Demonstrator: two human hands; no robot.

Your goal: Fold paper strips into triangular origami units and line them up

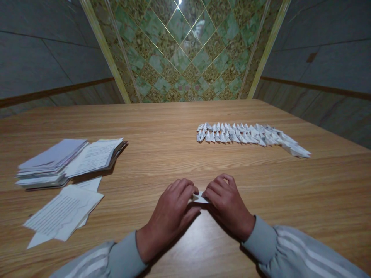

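Note:
Both hands meet near the middle of the wooden table (150, 162), over a small folded white paper (199, 198). My left hand (174, 212) grips the paper's left end, its fingers curled over it and the thumb on the near side. At the other end, my right hand (227, 202) holds the paper with bent fingers; its thumb is mostly hidden. Only the middle strip of the paper shows between the hands.
Two rows of small folded paper pieces (237, 135) stand beyond, to the right. An open stack of papers (52, 158) lies at the left, with loose written sheets (63, 212) nearer. A tiled wall (185, 50) rises behind the table.

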